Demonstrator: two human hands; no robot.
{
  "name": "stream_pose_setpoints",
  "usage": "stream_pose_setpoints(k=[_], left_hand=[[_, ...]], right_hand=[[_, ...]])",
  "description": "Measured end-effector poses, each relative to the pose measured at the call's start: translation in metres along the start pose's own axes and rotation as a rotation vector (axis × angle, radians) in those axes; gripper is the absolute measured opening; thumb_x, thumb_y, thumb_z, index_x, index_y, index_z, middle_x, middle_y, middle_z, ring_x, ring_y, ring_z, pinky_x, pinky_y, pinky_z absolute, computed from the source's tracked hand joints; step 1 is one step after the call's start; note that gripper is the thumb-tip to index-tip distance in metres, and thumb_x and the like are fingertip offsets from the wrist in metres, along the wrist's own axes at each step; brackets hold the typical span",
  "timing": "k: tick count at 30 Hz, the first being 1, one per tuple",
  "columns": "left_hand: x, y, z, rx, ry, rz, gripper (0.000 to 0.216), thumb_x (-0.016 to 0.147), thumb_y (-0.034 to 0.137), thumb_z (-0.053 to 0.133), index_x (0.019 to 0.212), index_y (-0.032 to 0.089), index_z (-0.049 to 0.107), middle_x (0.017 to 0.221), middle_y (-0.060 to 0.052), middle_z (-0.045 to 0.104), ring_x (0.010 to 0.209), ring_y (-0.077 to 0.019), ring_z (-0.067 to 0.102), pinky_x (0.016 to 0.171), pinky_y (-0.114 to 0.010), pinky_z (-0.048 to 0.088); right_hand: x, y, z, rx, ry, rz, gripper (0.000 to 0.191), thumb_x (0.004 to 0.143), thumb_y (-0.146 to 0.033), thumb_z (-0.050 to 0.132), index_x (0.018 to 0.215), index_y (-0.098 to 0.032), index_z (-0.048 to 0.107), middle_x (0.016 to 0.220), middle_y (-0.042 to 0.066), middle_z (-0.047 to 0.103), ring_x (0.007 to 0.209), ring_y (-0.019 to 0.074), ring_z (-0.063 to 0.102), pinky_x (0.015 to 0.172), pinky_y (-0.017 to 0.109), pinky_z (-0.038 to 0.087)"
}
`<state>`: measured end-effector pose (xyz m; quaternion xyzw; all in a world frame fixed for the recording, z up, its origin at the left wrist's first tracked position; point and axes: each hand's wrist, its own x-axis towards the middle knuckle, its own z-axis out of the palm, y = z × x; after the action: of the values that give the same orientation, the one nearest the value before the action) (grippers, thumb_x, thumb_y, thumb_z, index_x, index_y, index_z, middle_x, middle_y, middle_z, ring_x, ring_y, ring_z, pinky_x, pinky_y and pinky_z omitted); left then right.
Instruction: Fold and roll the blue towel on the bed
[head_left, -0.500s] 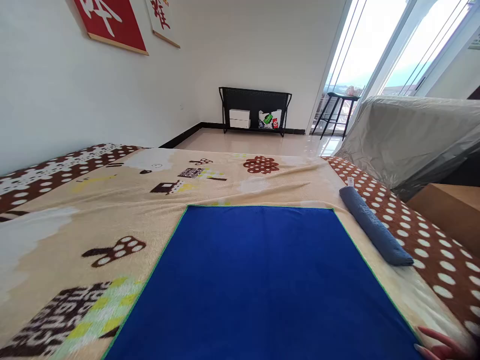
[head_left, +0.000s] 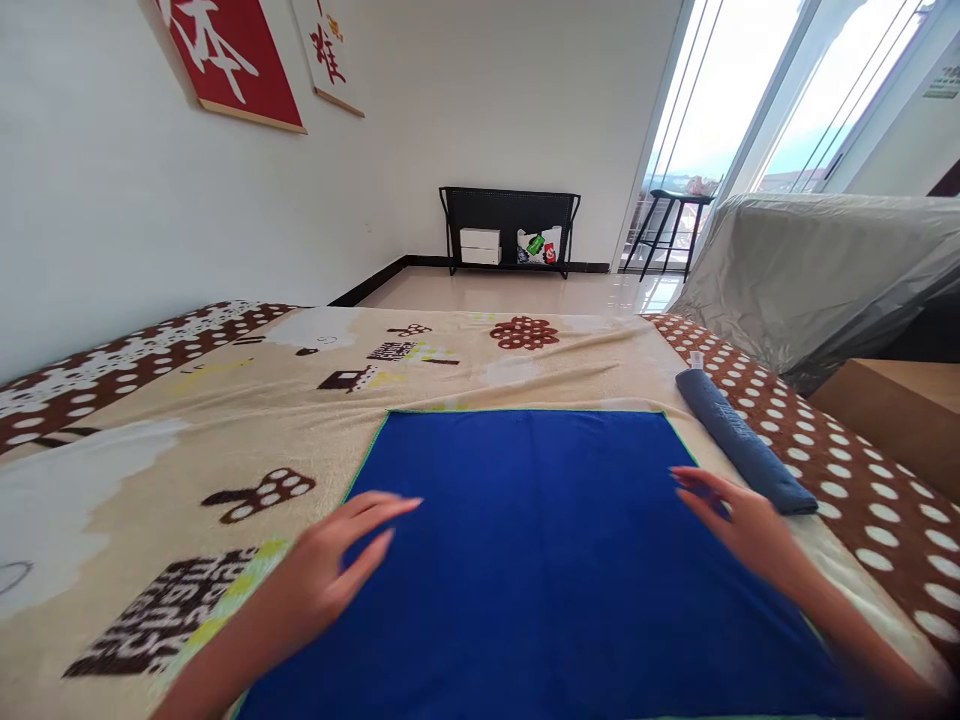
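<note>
A blue cloth (head_left: 536, 560) with a green stitched edge lies spread flat on the patterned blanket (head_left: 247, 430). Over its left edge, my left hand (head_left: 341, 560) reaches inward, thumb and fingers apart and holding nothing. My right hand (head_left: 739, 515) is above the cloth's right side, also with a gap between thumb and fingers and nothing in it. Whether either hand touches the cloth, I cannot tell. Just right of my right hand lies a long, narrow grey-blue folded cloth (head_left: 739, 440).
A brown polka-dot border (head_left: 862, 500) runs along the blanket's right side. Beyond it are a cardboard box (head_left: 900, 410) and a plastic-covered piece of furniture (head_left: 825, 270). A black rack (head_left: 510, 225) stands against the far wall, and a black stool (head_left: 667, 230) by the window.
My left hand has come into view at the cloth's left edge. My right hand has moved from the bottom right corner forward over the cloth. The view has shifted slightly.
</note>
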<state>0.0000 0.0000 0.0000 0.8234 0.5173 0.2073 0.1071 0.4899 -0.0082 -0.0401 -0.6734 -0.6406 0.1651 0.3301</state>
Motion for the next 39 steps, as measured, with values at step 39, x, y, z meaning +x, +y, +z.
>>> stream_pose_setpoints(k=[39], left_hand=[[0.133, -0.148, 0.103, 0.420, 0.138, -0.579, 0.060, 0.099, 0.051, 0.028, 0.148, 0.020, 0.044, 0.156, -0.011, 0.040, 0.147, -0.0289, 0.032, 0.118, -0.059, 0.022]], right_hand=[[0.152, 0.131, 0.083, -0.545, 0.013, 0.075, 0.074, 0.098, -0.063, 0.020, 0.150, -0.015, 0.039, 0.157, 0.010, 0.038, 0.147, 0.0253, 0.031, 0.121, 0.049, 0.018]])
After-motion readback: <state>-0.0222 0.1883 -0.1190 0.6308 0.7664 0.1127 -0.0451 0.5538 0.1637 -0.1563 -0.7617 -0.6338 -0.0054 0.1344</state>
